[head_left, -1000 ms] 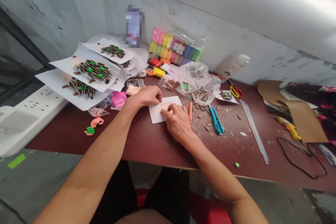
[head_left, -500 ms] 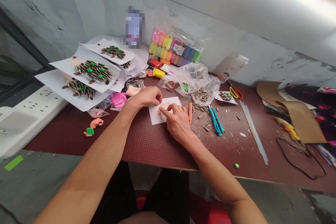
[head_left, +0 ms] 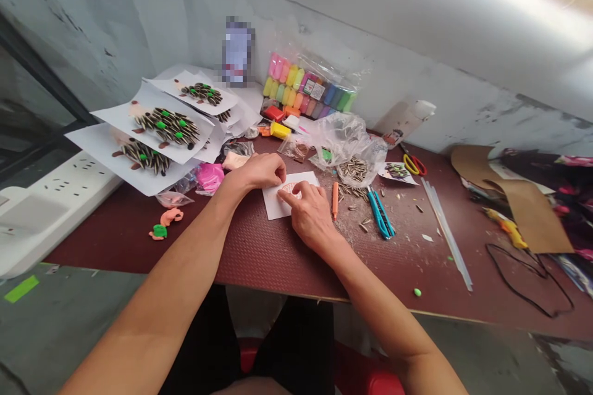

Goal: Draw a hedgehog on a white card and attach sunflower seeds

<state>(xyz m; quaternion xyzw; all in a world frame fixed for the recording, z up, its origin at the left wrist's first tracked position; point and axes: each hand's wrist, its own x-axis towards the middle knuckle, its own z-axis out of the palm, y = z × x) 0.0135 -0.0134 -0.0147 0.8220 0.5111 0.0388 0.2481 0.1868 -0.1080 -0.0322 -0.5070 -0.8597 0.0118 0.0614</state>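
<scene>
A small white sheet of paper (head_left: 278, 210) with an orange patterned shape (head_left: 288, 187) lies flat in front of me. My left hand (head_left: 265, 170) is closed at its upper left edge, fingers curled down; anything in them is hidden. From the right, my right hand (head_left: 311, 205) reaches over the sheet. Its index finger is stretched out and touches the orange shape, while the other fingers bend beneath the hand and are partly hidden. Just right of this hand lies an orange marker (head_left: 335, 200).
Sheets with seed hedgehogs (head_left: 169, 126) are stacked at left beside a white power strip (head_left: 60, 197). Behind are a bag of coloured clay (head_left: 310, 86) and a bag of sunflower seeds (head_left: 354, 170). To the right lie a teal cutter (head_left: 380, 215), scissors (head_left: 414, 164), glue sticks (head_left: 447, 234) and a glue gun (head_left: 507, 228).
My right index finger has shifted slightly left across the orange shape. My left hand stays at the paper's edge. The view has tilted a little.
</scene>
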